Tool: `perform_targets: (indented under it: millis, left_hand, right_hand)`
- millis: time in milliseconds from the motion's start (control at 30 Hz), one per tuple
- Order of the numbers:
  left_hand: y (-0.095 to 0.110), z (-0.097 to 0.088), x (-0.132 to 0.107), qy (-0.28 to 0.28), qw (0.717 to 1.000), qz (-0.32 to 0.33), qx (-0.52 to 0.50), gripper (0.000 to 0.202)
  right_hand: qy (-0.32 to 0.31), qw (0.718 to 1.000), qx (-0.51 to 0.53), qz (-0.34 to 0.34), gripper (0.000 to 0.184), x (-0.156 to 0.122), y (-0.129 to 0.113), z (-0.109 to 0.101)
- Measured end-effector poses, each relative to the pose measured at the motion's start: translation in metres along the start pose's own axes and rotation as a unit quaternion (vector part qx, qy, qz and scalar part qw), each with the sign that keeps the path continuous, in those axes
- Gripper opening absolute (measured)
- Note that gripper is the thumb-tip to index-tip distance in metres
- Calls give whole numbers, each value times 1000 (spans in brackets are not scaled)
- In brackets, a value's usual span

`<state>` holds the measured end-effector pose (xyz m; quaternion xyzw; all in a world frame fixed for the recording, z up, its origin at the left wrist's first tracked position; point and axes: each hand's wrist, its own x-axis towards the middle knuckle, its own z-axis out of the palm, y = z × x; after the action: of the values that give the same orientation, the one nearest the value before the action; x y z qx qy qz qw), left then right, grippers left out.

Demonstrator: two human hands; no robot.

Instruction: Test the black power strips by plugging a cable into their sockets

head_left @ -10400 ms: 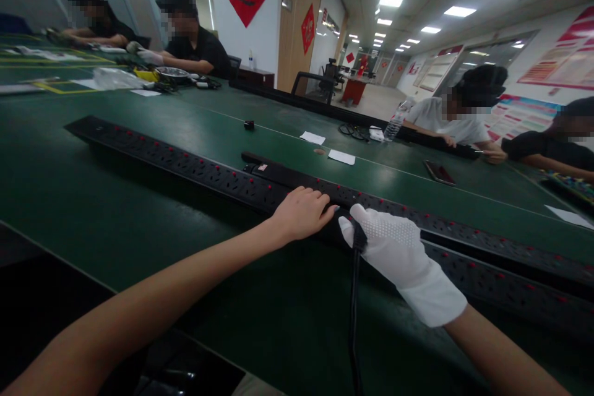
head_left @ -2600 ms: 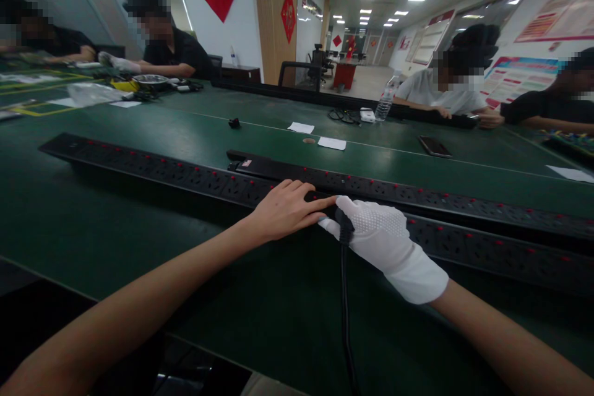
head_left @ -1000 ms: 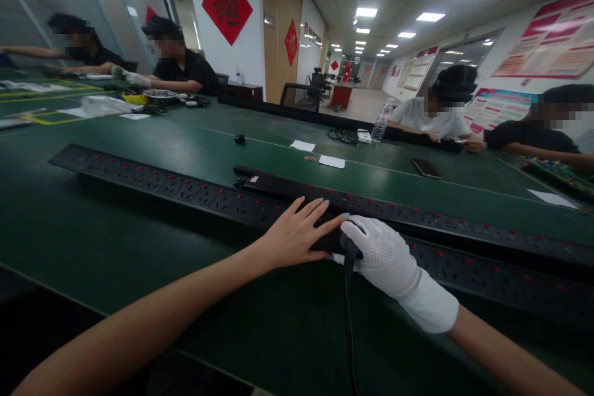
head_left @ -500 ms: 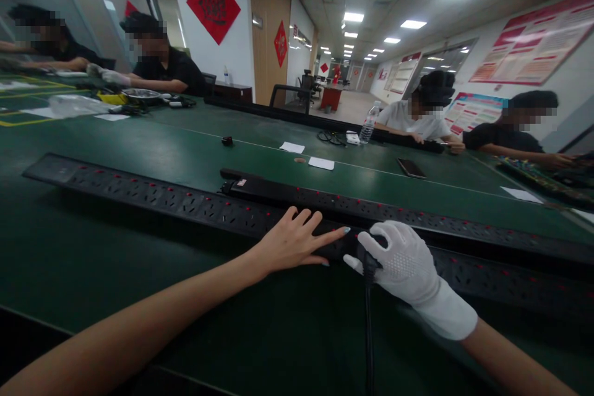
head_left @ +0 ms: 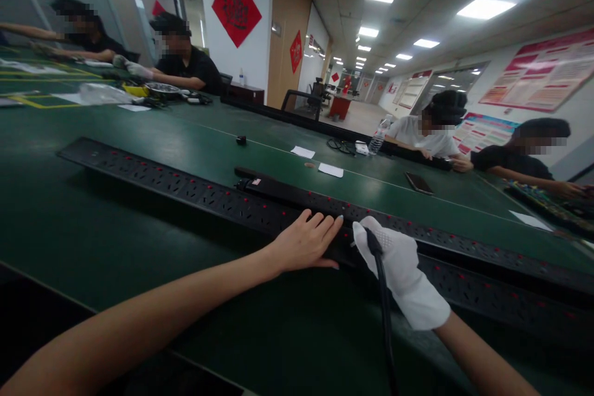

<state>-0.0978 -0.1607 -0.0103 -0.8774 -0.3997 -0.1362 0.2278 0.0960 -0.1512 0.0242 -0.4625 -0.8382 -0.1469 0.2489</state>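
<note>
A long black power strip (head_left: 176,189) with rows of sockets and small red marks lies across the green table in front of me. My left hand (head_left: 309,238) is bare and closed over the strip's middle, fingers across its top and thumb at the near edge. Just to the right, my right hand (head_left: 387,253), in a white glove, grips a black plug (head_left: 372,241) above the strip. From the plug a black cord (head_left: 386,315) hangs toward me. The plug's pins are mostly hidden by the glove. Behind lies a second black power strip (head_left: 320,198), parallel and close.
White paper slips (head_left: 331,170), a phone (head_left: 418,183), a small black part (head_left: 241,140) and a water bottle (head_left: 379,135) are on the table (head_left: 195,136). Two people sit at the far left and two at the right. A plastic bag (head_left: 104,94) lies near the left pair.
My right hand has turned and lifted the plug slightly off the strip, its cord now slanting. The fingers of my left hand have drawn together on the strip. The camera view has shifted slightly.
</note>
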Motion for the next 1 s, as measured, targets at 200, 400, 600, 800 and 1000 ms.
perform_targets:
  millis: [200, 400, 600, 800, 1000]
  left_hand:
    - [-3, -2, 1, 1, 1000, 3, -1, 76]
    - [-5, 0, 3, -8, 1000, 5, -4, 76]
    - [-6, -1, 4, -16, 1000, 2, -11, 75]
    - [-8, 3, 7, -11, 1000, 0, -16, 77]
    - [-9, 6, 9, -9, 1000, 0, -14, 76]
  right_hand:
    - [8, 990, -102, -101, 27, 7, -4, 3]
    - [24, 968, -195, -159, 31, -1, -16, -2]
    - [19, 977, -137, -162, 30, -1, -7, 2]
    - [6, 979, -146, -140, 30, 5, -10, 1]
    - [-25, 984, -75, -159, 30, 19, -1, 4]
